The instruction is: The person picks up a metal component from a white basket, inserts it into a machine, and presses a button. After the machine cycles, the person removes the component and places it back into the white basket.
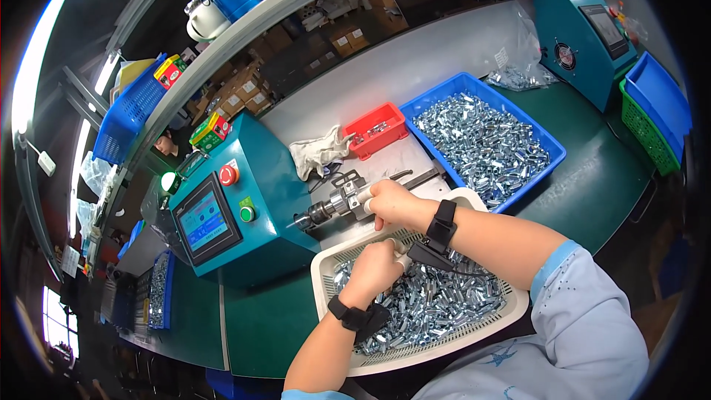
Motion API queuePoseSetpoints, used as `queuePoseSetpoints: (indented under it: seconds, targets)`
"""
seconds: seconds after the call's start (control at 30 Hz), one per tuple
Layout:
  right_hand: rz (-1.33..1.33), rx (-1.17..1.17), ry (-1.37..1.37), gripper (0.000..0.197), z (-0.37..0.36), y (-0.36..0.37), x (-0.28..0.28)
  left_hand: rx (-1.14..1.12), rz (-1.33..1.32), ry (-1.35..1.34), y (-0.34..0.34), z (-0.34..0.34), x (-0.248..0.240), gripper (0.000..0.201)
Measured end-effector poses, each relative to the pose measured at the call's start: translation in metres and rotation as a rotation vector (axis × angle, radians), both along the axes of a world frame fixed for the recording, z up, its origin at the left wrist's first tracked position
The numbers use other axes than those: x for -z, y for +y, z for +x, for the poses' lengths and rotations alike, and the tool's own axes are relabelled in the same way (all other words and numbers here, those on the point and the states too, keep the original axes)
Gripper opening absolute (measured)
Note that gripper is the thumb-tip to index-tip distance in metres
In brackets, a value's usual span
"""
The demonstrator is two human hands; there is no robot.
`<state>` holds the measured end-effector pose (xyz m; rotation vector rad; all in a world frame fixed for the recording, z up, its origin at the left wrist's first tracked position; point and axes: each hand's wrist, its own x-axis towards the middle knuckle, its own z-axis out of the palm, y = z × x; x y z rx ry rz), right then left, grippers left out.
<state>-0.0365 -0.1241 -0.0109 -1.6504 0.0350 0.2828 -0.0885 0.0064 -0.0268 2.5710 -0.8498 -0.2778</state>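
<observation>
Right hand point(390, 204) gripping machine chuck point(337, 206) — left hand point(374, 270) fisted, inside white tray rim point(323, 275).

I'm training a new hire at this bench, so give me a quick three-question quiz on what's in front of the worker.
1. True or false: the right hand rests on the metal chuck fixture of the teal machine with a touchscreen.
2. Where is the left hand? A) in the white perforated plastic basket of small silver metal parts B) in the small red plastic tray C) on the white cloth glove
3. Fill in: the large tray of silver parts behind the right hand is ___ in colour.

Key: 1 true; 2 A; 3 blue.
</observation>
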Motion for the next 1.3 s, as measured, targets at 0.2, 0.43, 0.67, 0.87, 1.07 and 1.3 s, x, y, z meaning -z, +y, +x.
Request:
queuePoseSetpoints:
  seconds: [0.2, 0.43, 0.67, 0.87, 1.07, 1.3]
  targets:
    - [-0.024, -0.026, -0.041, 0.022, 0.002, -0.002, 0.004, 0.009, -0.151, -0.073, 0.006, 0.004, 0.001, 0.022]
    - [-0.282, 0.001, -0.196, 0.023, 0.007, -0.003, -0.002, 0.078, -0.133, 0.093, 0.007, 0.002, -0.002, 0.026]
    - [-0.723, -0.031, -0.222, 0.028, 0.016, -0.002, -0.027, 0.100, -0.157, 0.124, 0.007, 0.005, 0.000, 0.026]
    - [-1.137, 0.083, -0.474, 0.030, 0.024, 0.012, -0.024, 0.091, -0.151, 0.131, 0.009, 0.005, 0.002, 0.027]
    - [-1.238, 0.132, -0.429, 0.018, 0.025, 0.022, -0.022, 0.073, -0.117, 0.144, 0.011, 0.004, 0.006, 0.028]
    - [-1.341, 0.368, -0.313, 0.019, 0.044, -0.040, -0.033, 0.088, -0.127, 0.179, 0.011, 0.001, 0.000, 0.027]
